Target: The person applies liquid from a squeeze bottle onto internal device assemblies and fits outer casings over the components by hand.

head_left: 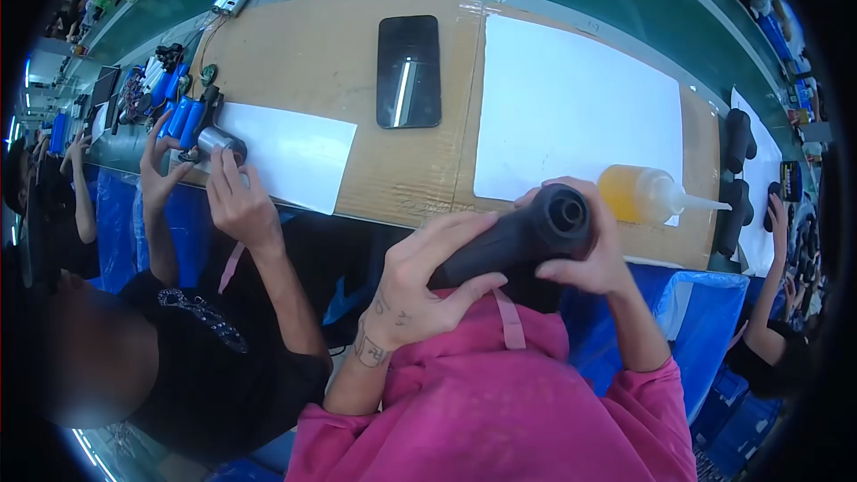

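Note:
A black massage gun body (509, 245) is held in both hands above the table's front edge, its round socket end turned up toward me. My left hand (415, 290) is closed around the handle, thumb along the near side. My right hand (600, 245) grips the round head end, with fingers behind it and the thumb below. Just beyond my right hand, a squeeze bottle (625, 194) of yellow liquid lies on its side, its white nozzle pointing right. A white sheet (576, 107) spreads behind the bottle.
A dark phone (409, 71) lies on the cardboard-covered table (312, 45). At left, a co-worker's hands (241, 201) handle a silver and black part (219, 141) near blue battery packs (183, 120). More black bodies (736, 138) lie at right, near another person's hand (777, 219).

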{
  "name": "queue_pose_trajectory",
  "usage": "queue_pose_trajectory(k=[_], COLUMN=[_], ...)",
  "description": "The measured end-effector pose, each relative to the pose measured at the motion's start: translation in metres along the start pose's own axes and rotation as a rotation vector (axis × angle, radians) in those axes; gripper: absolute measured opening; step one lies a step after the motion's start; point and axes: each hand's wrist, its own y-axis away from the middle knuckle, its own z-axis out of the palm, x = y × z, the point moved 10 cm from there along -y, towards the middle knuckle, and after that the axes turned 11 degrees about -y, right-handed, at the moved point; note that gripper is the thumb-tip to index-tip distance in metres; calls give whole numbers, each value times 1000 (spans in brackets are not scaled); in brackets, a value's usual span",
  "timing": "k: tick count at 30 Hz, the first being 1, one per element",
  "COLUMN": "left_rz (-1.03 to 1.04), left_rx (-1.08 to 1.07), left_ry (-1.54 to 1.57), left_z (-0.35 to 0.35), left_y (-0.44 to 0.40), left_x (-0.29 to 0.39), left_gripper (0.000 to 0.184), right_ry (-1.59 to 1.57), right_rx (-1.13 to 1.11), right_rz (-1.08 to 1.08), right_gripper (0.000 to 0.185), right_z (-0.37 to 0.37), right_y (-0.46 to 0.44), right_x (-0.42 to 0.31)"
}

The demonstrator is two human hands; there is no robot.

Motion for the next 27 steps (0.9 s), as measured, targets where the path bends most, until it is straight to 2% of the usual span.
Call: queue_pose_trajectory(k=[2,5,10,13,18,21,27], left_rz=[-23,11,2,-63,13,15,47], left_rx=[-3,-23,-36,119,93,110,136], left_ry=[16,26,27,234,161,122,100], left_z=[4,5,7,1,8,10,10], left_y=[5,10,16,22,20,23,21], left_x=[-4,-7,-11,-19,-14,-9,-6], left_gripper=[57,57,57,51,49,47,47], right_ry=[33,387,328,367,465,553,547], right_rx=[58,-274,-227,-210,-225,-134,-72], right_rz=[-40,-221,-91,-217,-217,-379,-415], right_gripper=[87,81,73,61,55,55,50], right_z=[-7,27,30,29,37,35,29], right_y=[6,-2,-2,1,4,10,11], right_x=[-3,-35,-27,-37,-48,-54,-54])
